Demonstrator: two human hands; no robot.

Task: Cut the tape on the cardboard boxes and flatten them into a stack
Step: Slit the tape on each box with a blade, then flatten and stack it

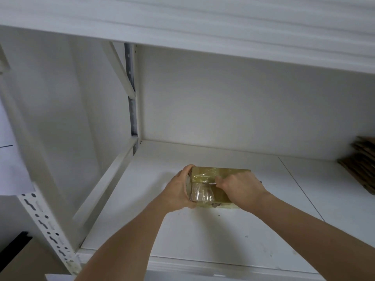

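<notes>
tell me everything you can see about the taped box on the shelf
The cardboard box is small, brown and wrapped in glossy yellowish clear tape, wrinkled on top. It sits on the white shelf, near the middle, still closed and unflattened. The left hand grips its left end, fingers curled over the far edge. The right hand rests on top, pressing what looks like a thin blade along the top seam; the tool itself is mostly hidden. The right side of the box is covered by that hand.
</notes>
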